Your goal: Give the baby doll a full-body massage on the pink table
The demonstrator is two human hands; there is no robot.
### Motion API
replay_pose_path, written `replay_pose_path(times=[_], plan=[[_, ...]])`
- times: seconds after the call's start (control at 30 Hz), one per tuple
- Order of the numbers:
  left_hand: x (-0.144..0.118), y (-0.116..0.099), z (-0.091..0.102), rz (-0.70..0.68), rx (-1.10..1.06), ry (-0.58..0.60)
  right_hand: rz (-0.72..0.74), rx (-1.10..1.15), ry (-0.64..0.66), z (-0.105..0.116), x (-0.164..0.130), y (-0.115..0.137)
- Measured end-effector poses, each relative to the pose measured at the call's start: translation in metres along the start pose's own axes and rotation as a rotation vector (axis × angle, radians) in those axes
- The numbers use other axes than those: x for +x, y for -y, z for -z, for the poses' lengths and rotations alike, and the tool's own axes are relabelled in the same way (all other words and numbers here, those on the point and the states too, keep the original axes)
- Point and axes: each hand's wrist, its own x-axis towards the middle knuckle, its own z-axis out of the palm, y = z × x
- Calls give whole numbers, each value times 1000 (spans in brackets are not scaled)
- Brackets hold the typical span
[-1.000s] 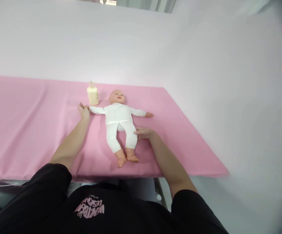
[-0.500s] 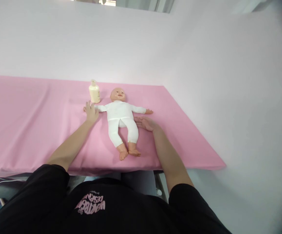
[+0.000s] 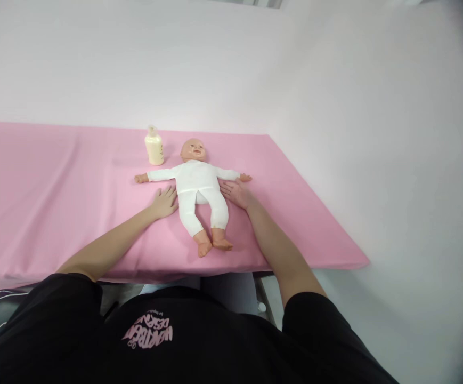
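While both arms reach forward from a black-shirted torso at the bottom of the view, a baby doll lies on its back in the middle of a pink sheet spread over a worktop, head pointing away, arms stretched straight out to either side, legs together toward the near edge. The left hand lies flat and open on the sheet, fingers spread, just beside the doll's hip and below its outstretched arm; its grip holds nothing. The right hand is likewise open and flat, fingertips touching or nearly touching the doll's side under the other arm, also holding nothing. A small cream-coloured bottle stands upright just beyond the doll's shoulder, near its head. A plain white wall rises behind. Judging by its look, the doll is light, with a soft cloth-suited body and hard moulded head, hands and feet, so the limbs would likely flop; taking it around the trunk under the arms, with the head supported, seems the surest hold.
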Motion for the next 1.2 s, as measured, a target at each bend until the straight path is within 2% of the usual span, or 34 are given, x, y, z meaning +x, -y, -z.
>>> replay_pose_path(times=[0.33,0.57,0.67,0.77,0.93,1.07,1.2], plan=[[-30,-21,-1,-276,21,11,37,60,-9,-5,8,-3],[-46,-37,1,-620,-256,52,34,143,-44,-9,6,-2],[-49,-43,4,-700,-356,58,69,192,-53,-11,5,-1],[-52,-48,4,-734,-454,97,101,227,-87,-9,8,0],[-62,-59,6,-735,-801,280,160,212,-233,2,22,9],[-64,-59,9,-610,-1110,447,217,196,-310,10,37,22],[-64,-56,7,-493,-1471,585,261,220,-314,18,48,28]])
